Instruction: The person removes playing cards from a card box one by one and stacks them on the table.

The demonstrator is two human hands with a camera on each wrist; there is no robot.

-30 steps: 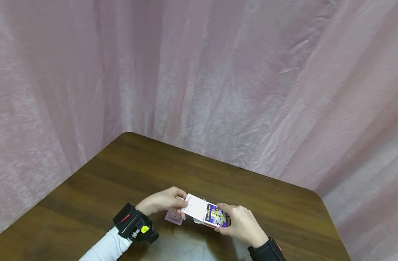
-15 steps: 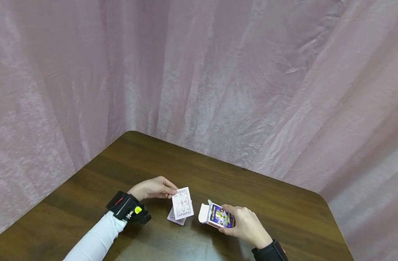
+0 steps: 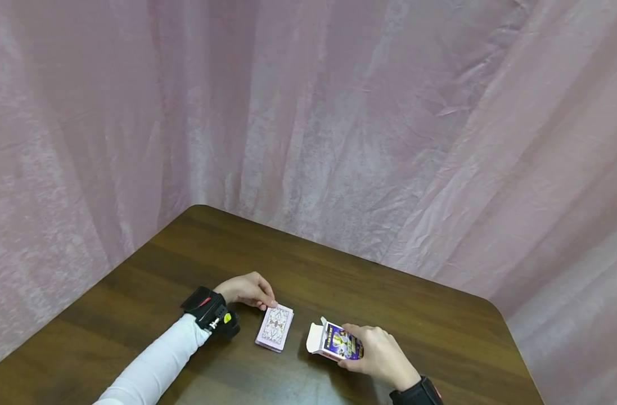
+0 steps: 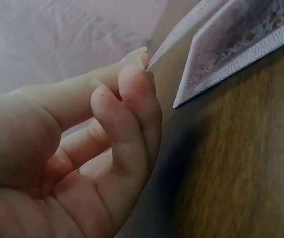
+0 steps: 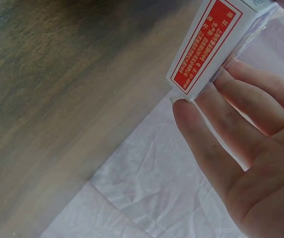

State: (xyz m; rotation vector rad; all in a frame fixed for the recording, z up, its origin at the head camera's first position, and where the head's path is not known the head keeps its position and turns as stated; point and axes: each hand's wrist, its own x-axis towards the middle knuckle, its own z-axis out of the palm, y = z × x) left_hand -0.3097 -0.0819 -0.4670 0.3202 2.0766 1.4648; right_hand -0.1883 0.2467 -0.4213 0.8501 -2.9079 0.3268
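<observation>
My left hand (image 3: pixel 250 289) pinches the corner of a playing card (image 3: pixel 278 323), patterned back upward, just over a stack of cards (image 3: pixel 267 345) on the table. In the left wrist view thumb and fingertips meet on the thin card edge (image 4: pixel 174 37), with a gap between it and the thick stack (image 4: pixel 231 49) below. My right hand (image 3: pixel 381 350) grips a purple-and-white card box (image 3: pixel 342 342), its white flap (image 3: pixel 315 338) open toward the cards. A red label with printed characters (image 5: pixel 204 47) shows on the box's side in the right wrist view. Whether cards are inside is hidden.
The brown wooden table (image 3: pixel 227 247) has a rounded far-left corner and slants down to the right. Pink curtains (image 3: pixel 308 124) hang behind and beside it. Black camera straps (image 3: pixel 209 309) sit on both wrists.
My left hand drew a card out of the box, carried it left, and lowered it over the stack, lining it up. The right hand still grips the box, shifted slightly right.
</observation>
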